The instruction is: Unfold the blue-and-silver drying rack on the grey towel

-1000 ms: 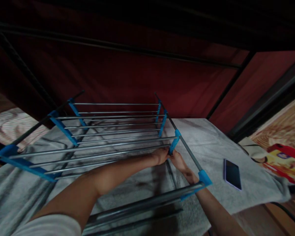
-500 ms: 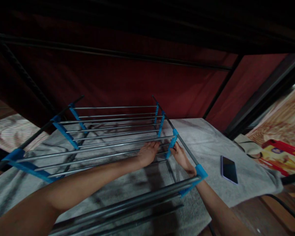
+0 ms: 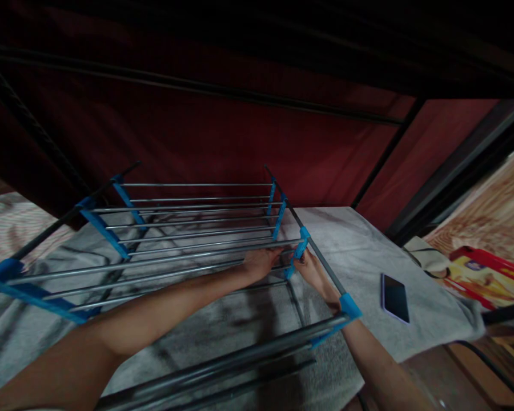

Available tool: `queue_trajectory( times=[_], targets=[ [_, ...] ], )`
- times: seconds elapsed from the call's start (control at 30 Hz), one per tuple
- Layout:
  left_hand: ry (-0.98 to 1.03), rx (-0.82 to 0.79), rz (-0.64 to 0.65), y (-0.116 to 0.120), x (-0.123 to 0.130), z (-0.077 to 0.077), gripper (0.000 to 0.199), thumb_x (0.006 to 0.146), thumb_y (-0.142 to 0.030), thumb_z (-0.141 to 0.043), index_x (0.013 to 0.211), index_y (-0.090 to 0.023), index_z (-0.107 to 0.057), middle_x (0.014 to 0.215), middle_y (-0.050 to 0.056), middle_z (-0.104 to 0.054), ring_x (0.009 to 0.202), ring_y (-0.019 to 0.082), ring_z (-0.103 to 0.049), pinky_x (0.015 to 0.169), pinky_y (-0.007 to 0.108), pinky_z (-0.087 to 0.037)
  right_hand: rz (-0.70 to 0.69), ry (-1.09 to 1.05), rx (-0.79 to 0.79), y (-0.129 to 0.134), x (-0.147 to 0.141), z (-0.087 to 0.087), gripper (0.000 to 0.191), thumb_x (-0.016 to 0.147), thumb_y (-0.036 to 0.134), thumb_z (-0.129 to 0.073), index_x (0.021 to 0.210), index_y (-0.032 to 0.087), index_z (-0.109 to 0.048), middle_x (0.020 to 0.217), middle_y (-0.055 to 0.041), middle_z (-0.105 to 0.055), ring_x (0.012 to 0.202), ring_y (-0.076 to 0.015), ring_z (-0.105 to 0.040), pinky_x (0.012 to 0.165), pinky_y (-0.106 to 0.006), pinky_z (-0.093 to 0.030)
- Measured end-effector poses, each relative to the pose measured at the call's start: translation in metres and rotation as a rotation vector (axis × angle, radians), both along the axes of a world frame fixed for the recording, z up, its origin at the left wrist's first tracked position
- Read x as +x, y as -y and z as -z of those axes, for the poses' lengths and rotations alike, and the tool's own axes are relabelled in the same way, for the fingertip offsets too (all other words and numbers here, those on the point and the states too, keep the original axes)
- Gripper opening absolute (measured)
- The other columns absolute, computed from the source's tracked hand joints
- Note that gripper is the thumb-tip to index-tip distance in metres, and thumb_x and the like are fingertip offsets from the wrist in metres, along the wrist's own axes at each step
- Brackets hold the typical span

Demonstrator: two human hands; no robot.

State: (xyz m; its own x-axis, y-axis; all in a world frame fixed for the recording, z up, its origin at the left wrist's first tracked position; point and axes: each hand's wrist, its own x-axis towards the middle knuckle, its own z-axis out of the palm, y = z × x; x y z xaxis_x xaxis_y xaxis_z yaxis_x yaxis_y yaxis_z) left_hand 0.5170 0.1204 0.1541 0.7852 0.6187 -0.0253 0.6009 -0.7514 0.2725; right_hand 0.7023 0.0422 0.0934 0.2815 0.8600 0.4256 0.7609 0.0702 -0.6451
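Note:
A rack of grey metal rods (image 3: pixel 167 249) with blue plastic end brackets lies on its side on a grey cloth. My left hand (image 3: pixel 261 264) reaches in between the rods, its fingers closed on a metal rod close to the third blue bracket (image 3: pixel 301 246) on the right side. That bracket is held by my right hand (image 3: pixel 309 267) from the outer side, thumb and fingers wrapped round its lower part. My fingertips on both hands are partly hidden by the bracket and rods. Nearer to me, a front blue bracket (image 3: pixel 350 306) sits above my right forearm.
A phone (image 3: pixel 394 298) lies on the grey cloth (image 3: pixel 338 225) to the right. Beyond it are a red and yellow package (image 3: pixel 488 274) and a pale strap-like item. A dark red panel (image 3: pixel 223 142) with black frame bars stands behind the rack. Loose-looking rods cross the foreground.
The rack's left end has shifted left and slightly outward in view. My left hand's fingers have moved lower and closer to the bracket, while my right hand keeps its hold.

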Motion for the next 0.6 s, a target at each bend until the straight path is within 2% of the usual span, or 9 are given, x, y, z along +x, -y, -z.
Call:
queue_trajectory(
  times=[0.07,0.17,0.3,0.43,0.6],
  targets=[
    [0.007,-0.004,0.015,0.003,0.007,-0.001,0.039,0.096,-0.028,-0.038,0.132,-0.022,-0.051,0.108,0.013,-0.069,0.101,0.03,-0.066,0.084,0.042,-0.053,0.003,0.01,-0.009,0.0,-0.002,-0.002,0.02,0.078,0.025,-0.047,0.094,0.021,-0.057,0.081,-0.0038,-0.061,0.07,-0.019,-0.057,0.065,-0.033,-0.048],
    [0.044,-0.028,0.046,0.008,0.023,-0.002,0.04,0.093,-0.024,-0.041,0.132,-0.017,-0.048,0.115,0.013,-0.066,0.107,0.025,-0.064,0.09,0.035,-0.051,0.012,0.045,-0.021,0.0,-0.003,-0.007,0.018,0.076,0.024,-0.046,0.09,0.022,-0.057,0.075,-0.0034,-0.059,0.067,-0.02,-0.054,0.068,-0.036,-0.048],
    [0.073,-0.073,0.047,0.009,0.043,-0.003,0.036,0.094,-0.033,-0.042,0.126,-0.02,-0.053,0.117,0.009,-0.066,0.107,0.022,-0.064,0.088,0.031,-0.051,-0.01,0.069,-0.029,0.002,-0.004,-0.015,0.029,0.076,0.023,-0.045,0.1,0.021,-0.06,0.084,-0.0073,-0.064,0.073,-0.0231,-0.057,0.074,-0.038,-0.05],
    [0.068,-0.099,0.017,0.006,0.05,-0.003,0.039,0.092,-0.05,-0.046,0.117,-0.023,-0.059,0.111,0.006,-0.069,0.102,0.024,-0.065,0.081,0.031,-0.051,-0.022,0.1,-0.04,0.003,-0.005,-0.019,0.031,0.08,0.026,-0.041,0.102,0.02,-0.061,0.09,-0.0086,-0.066,0.08,-0.0234,-0.06,0.079,-0.037,-0.05],
    [0.067,-0.061,-0.052,0.008,0.052,-0.001,0.038,0.093,-0.048,-0.046,0.119,-0.023,-0.059,0.115,0.008,-0.067,0.108,0.026,-0.063,0.085,0.033,-0.05,0.035,0.153,-0.056,0.005,-0.003,-0.018,0.031,0.083,0.028,-0.038,0.103,0.018,-0.061,0.09,-0.0089,-0.065,0.086,-0.0242,-0.06,0.088,-0.04,-0.047]
  ],
)
